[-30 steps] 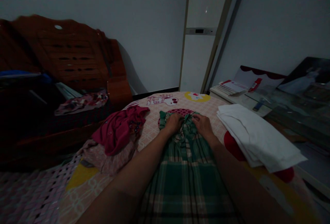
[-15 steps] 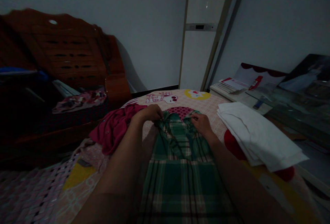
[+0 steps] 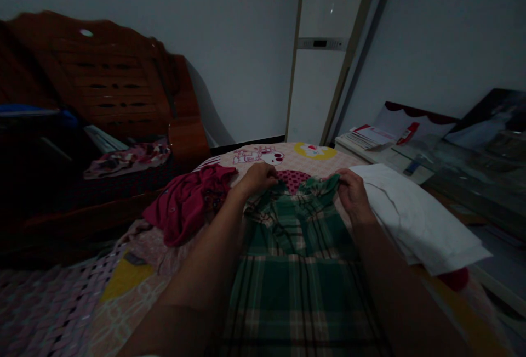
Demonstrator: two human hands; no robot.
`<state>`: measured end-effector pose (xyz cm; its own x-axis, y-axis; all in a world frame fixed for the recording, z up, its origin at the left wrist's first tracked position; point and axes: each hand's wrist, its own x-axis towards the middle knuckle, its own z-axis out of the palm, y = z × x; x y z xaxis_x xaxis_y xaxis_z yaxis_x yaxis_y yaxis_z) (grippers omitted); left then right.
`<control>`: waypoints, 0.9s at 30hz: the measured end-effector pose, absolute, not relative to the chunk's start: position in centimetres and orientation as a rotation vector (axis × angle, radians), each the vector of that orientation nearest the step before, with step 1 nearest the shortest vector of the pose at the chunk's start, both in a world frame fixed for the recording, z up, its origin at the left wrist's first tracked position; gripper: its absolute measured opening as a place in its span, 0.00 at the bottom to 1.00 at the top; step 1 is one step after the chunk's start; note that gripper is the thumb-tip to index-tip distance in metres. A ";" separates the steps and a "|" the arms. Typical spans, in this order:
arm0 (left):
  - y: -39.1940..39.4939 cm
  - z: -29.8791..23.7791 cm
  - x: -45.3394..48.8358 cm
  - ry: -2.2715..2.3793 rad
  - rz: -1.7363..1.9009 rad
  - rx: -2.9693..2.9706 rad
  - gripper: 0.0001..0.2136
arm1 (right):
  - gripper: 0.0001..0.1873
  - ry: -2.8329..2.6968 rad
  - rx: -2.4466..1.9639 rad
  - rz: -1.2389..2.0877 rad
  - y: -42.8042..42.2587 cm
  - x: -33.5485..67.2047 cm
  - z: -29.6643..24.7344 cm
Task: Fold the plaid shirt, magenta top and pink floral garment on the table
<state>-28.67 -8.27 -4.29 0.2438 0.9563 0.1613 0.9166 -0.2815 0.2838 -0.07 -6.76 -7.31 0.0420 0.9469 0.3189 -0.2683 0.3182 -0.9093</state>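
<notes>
A green plaid dress (image 3: pixel 291 285) lies spread out in front of me on a pink patterned cloth (image 3: pixel 230 155). My left hand (image 3: pixel 260 177) is closed on the top edge of the dress near its neckline. At the upper right corner of the dress, my right hand (image 3: pixel 350 188) pinches the fabric and holds it out to the side. Left of my left forearm is a crumpled magenta garment (image 3: pixel 184 209). Folded white cloth or paper (image 3: pixel 415 214) lies beside my right wrist, partly covered by it.
A wooden bench (image 3: pixel 102 83) with clothing (image 3: pixel 131 158) on it stands at the left. A tall white cabinet-like unit (image 3: pixel 314 88) is against the back wall. At the right, a glass-topped table (image 3: pixel 464 165) bears papers (image 3: pixel 367 136) and a framed picture (image 3: pixel 489 115).
My right hand has moved right, stretching the top of the dress outward. My left hand has shifted a little right and up along the neckline.
</notes>
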 end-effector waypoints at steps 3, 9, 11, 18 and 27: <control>-8.3 -6.0 -29.0 1.895 0.289 2.356 0.20 | 0.05 -1.106 -0.829 1.046 -6.5 1.0 -6.8; -8.3 -6.8 -30.0 1.997 0.321 2.304 0.20 | 0.10 -1.212 -1.136 0.724 -5.6 2.8 -7.1; -8.2 -6.6 -30.4 2.023 0.302 2.271 0.22 | 0.11 -1.272 -1.236 0.669 -5.4 3.2 -7.3; -8.4 -5.3 -32.5 1.979 0.113 2.156 0.16 | 0.09 -1.731 -1.851 0.219 -5.7 5.0 -6.4; -8.0 -4.0 -30.7 2.070 0.447 2.264 0.12 | 0.16 -2.149 -1.439 -0.015 -5.9 2.4 -6.5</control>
<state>-30.70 -8.03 -4.04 0.0669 0.9809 0.1826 0.9688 -0.1076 0.2231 2.38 -5.85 -6.46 -0.2775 0.8519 0.4441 0.8582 0.4276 -0.2840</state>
